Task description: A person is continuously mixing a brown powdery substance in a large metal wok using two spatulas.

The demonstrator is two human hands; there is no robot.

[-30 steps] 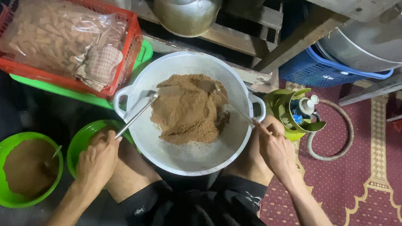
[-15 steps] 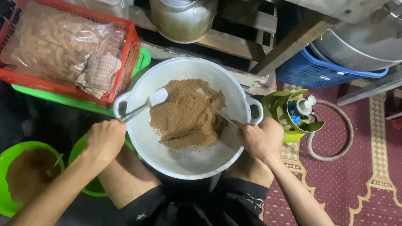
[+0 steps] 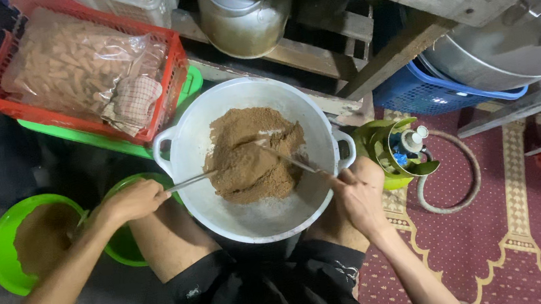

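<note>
Left hand: the left hand (image 3: 131,202) is closed around the handle of a metal spoon (image 3: 195,179), knuckles up, just outside the near-left rim of the pot.
Right hand: the right hand (image 3: 359,197) is clamped on a second metal utensil (image 3: 290,161), its thin shaft running up and left into the heap; what its tip looks like is buried and cannot be told.
Hands together: they sit well apart, one at each side of the pot, both tools pointing inward so they meet in the mixture.
Pot: a wide white two-handled pot (image 3: 254,223) stands between the person's knees.
Mixture: a brown, crumbly mound (image 3: 252,155) lies in the middle and far half of the pot; the near floor shows bare with a thin dusting.
Doing it well: I judge that both tools should work from the edges toward the centre, lifting and folding low so crumbs stay inside the rim.
Left side: two green bowls (image 3: 3,247), one holding the same brown stuff.
Farther: a red basket (image 3: 171,82) with a bagged load, and a green gas canister (image 3: 397,150) on the patterned red carpet (image 3: 529,226).
</note>
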